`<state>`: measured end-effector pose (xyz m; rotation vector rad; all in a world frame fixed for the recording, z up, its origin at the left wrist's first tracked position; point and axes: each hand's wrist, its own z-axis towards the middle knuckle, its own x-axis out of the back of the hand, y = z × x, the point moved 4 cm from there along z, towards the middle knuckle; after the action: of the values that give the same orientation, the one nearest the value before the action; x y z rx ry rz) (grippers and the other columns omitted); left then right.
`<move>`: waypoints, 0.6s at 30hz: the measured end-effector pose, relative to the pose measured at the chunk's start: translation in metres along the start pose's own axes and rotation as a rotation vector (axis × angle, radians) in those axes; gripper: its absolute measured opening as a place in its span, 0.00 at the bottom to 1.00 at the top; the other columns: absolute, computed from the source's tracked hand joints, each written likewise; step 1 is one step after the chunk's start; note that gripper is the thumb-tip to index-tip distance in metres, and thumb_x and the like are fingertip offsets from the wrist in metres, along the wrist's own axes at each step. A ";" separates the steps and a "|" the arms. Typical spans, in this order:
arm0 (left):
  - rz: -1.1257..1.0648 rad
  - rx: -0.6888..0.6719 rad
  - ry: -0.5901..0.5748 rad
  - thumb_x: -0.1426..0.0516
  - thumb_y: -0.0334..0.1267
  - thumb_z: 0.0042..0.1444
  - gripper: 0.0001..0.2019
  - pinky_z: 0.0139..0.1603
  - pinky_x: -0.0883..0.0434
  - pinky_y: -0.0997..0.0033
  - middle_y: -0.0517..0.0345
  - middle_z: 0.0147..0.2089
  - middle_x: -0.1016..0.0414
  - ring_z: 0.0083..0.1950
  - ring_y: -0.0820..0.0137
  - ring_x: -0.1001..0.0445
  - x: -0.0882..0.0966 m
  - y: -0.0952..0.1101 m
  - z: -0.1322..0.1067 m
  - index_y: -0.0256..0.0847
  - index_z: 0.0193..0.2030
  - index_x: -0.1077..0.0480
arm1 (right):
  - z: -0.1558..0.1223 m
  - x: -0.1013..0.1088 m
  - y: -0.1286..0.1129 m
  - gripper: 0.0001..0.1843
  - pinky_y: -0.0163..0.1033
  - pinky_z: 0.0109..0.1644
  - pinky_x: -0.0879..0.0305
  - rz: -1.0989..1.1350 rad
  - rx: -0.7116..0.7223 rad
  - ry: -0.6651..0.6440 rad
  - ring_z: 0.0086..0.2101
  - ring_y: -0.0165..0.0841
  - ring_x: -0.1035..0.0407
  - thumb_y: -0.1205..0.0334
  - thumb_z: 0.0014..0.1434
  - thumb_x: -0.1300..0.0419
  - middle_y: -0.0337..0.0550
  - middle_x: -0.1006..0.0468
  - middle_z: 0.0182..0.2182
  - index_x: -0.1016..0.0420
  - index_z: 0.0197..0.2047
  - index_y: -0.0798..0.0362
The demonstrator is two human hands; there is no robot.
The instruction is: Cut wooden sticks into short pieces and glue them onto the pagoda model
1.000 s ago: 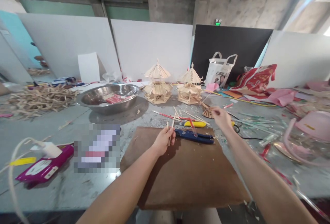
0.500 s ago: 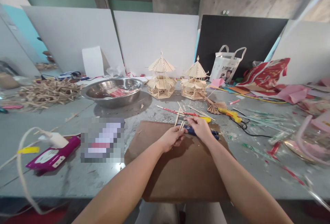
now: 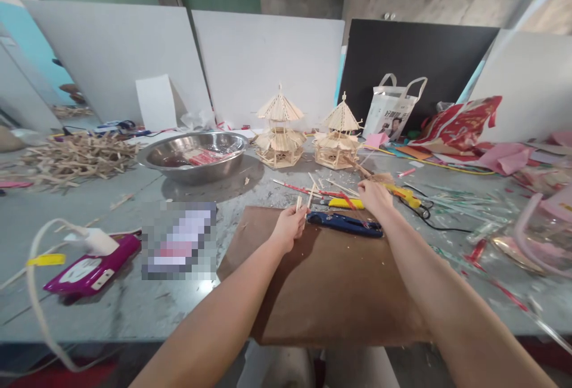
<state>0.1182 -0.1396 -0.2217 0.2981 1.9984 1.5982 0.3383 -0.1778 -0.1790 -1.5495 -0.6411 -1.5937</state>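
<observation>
Drew right hand (image 3: pixel 376 198), hold unclear, from left hand (image 3: pixel 288 228) pinching thin pale wooden sticks (image 3: pixel 298 202) over littered grey table (image 3: pixel 179 310), before white panels (image 3: pixel 268 66).

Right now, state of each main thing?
Left hand, closed on thin sticks
Right hand, fingers bunched; hold unclear
Blue tool, lying on brown mat; jaws unclear
Metal bowl, upright, holding red packets
Two stick towers, standing upright
White bag, handles up
Power strip, plug in it
Blurred device, lying flat; screen state unclear

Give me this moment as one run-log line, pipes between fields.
left hand: holding thin sticks | right hand: beside yellow cutter, grip unclear | blue tool: on brown board
</observation>
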 end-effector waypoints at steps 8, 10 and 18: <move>0.003 0.005 -0.039 0.48 0.46 0.47 0.13 0.11 0.59 0.82 0.70 0.13 0.50 0.10 0.85 0.55 -0.003 0.000 -0.004 0.36 0.31 0.37 | 0.021 -0.030 0.009 0.15 0.44 0.43 0.40 -0.148 0.024 -0.131 0.42 0.44 0.34 0.69 0.49 0.50 0.63 0.28 0.39 0.27 0.39 0.64; 0.015 0.002 -0.034 0.48 0.46 0.47 0.14 0.11 0.58 0.82 0.70 0.14 0.49 0.10 0.85 0.54 -0.003 -0.001 -0.004 0.36 0.31 0.37 | 0.020 -0.031 0.009 0.15 0.44 0.44 0.41 -0.163 0.036 -0.136 0.43 0.43 0.35 0.70 0.49 0.49 0.61 0.28 0.39 0.27 0.39 0.63; 0.038 -0.065 -0.009 0.48 0.48 0.48 0.15 0.10 0.55 0.81 0.69 0.13 0.46 0.09 0.83 0.50 -0.003 -0.004 -0.002 0.35 0.30 0.36 | 0.004 0.006 -0.002 0.15 0.45 0.40 0.40 -0.016 0.016 0.058 0.41 0.43 0.34 0.65 0.52 0.53 0.55 0.27 0.38 0.29 0.39 0.57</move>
<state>0.1204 -0.1442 -0.2244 0.3200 1.9403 1.6790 0.3399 -0.1747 -0.1721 -1.4838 -0.6347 -1.6359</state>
